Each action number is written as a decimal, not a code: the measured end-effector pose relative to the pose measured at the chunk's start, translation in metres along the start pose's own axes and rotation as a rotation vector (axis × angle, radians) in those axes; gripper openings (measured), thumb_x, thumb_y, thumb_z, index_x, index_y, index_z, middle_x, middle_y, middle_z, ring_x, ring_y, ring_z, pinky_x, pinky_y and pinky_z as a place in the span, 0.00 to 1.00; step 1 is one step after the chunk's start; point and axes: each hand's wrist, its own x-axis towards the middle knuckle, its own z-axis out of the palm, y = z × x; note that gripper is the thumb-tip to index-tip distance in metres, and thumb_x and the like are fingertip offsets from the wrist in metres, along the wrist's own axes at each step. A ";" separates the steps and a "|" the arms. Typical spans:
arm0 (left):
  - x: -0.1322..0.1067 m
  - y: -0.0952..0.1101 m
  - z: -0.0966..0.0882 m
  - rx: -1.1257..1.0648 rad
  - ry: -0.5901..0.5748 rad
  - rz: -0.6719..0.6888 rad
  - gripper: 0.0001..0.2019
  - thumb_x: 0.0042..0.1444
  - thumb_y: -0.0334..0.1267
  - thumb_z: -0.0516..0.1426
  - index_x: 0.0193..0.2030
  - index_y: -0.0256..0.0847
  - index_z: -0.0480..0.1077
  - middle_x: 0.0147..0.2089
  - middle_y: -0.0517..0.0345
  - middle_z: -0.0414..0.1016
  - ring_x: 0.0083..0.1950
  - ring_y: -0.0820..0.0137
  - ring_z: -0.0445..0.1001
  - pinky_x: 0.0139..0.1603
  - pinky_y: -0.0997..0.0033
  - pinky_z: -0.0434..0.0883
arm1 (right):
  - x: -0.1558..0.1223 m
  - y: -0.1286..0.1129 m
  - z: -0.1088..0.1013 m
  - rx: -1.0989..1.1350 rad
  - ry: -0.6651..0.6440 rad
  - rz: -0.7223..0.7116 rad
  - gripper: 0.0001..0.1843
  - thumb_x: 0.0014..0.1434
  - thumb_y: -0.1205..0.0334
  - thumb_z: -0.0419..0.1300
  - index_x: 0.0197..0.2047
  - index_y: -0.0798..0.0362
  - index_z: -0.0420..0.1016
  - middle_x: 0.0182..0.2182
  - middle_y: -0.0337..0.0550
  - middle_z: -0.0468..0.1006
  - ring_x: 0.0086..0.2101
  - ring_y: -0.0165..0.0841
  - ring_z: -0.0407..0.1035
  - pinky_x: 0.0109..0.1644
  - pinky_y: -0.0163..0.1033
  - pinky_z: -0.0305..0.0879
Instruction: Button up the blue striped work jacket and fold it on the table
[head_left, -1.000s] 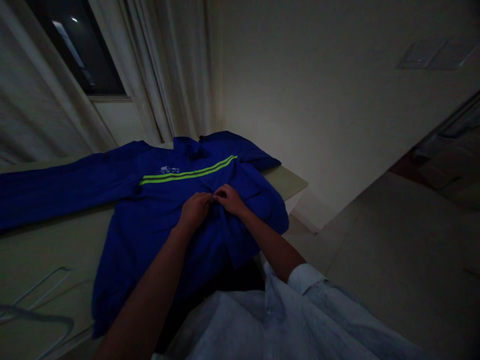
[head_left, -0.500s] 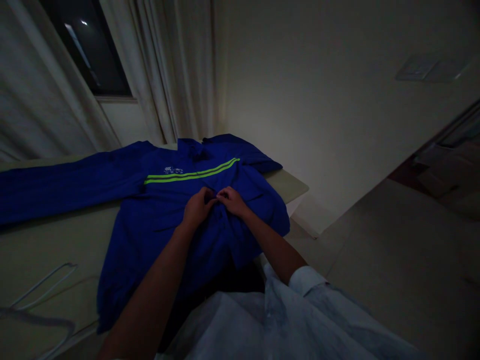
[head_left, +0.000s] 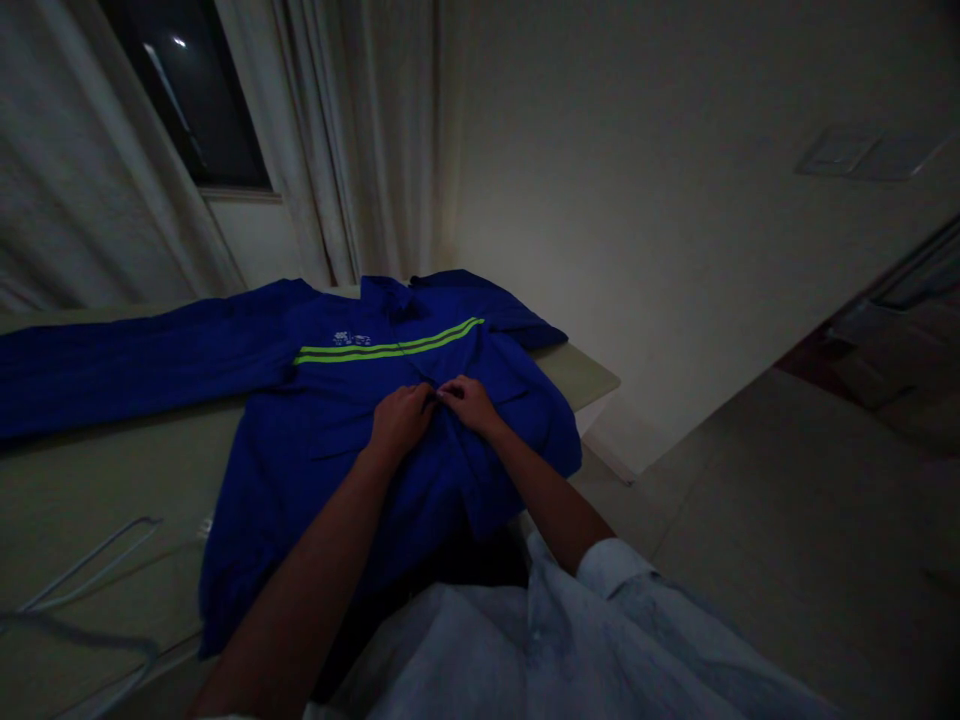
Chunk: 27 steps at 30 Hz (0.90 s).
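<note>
A blue work jacket [head_left: 285, 490] with two bright yellow-green stripes and a small white print on the chest lies front side up, its collar at the far side. One sleeve stretches out to the left. At the middle of its front opening, below the stripes, my left hand [head_left: 403, 417] is closed on the fabric edge. My right hand [head_left: 466, 402] pinches the front edge right beside it, the fingertips of both hands almost meeting. Whatever small part lies between the fingertips is too dark and small to make out.
The jacket rests on a pale table [head_left: 97, 490], whose right corner shows beyond it. A white wire hanger [head_left: 90, 565] lies at the lower left. Behind are curtains [head_left: 375, 130], a dark window and a wall [head_left: 637, 200]; tiled floor is at the right.
My left hand's fingers have curled further over the front edge, knuckles now upward. My right hand keeps its pinch at nearly the same spot. The camera view has shifted slightly.
</note>
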 end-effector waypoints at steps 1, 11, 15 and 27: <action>0.000 0.000 0.000 0.015 -0.001 -0.002 0.10 0.70 0.41 0.54 0.52 0.46 0.74 0.46 0.51 0.82 0.48 0.57 0.79 0.43 0.63 0.69 | -0.001 -0.001 -0.001 -0.001 0.003 -0.011 0.05 0.63 0.67 0.66 0.39 0.53 0.85 0.34 0.40 0.79 0.36 0.32 0.72 0.45 0.38 0.66; 0.000 0.003 0.005 0.107 0.034 0.037 0.13 0.72 0.42 0.49 0.48 0.43 0.74 0.51 0.45 0.78 0.55 0.54 0.73 0.51 0.58 0.70 | -0.004 -0.009 -0.003 -0.055 -0.009 -0.008 0.09 0.62 0.68 0.65 0.43 0.52 0.86 0.35 0.40 0.78 0.35 0.31 0.71 0.44 0.37 0.67; 0.000 0.002 0.007 0.110 0.025 0.036 0.14 0.72 0.41 0.48 0.48 0.43 0.74 0.51 0.44 0.77 0.54 0.53 0.73 0.51 0.57 0.71 | -0.004 -0.008 -0.002 -0.078 -0.038 -0.020 0.09 0.62 0.70 0.65 0.43 0.52 0.86 0.35 0.39 0.77 0.35 0.30 0.70 0.45 0.36 0.66; -0.001 0.001 0.006 0.008 0.023 0.004 0.12 0.71 0.39 0.50 0.49 0.41 0.74 0.51 0.44 0.77 0.55 0.55 0.75 0.52 0.59 0.71 | -0.006 -0.013 -0.004 -0.037 -0.071 -0.025 0.10 0.61 0.71 0.64 0.43 0.54 0.84 0.36 0.38 0.74 0.34 0.29 0.68 0.43 0.35 0.66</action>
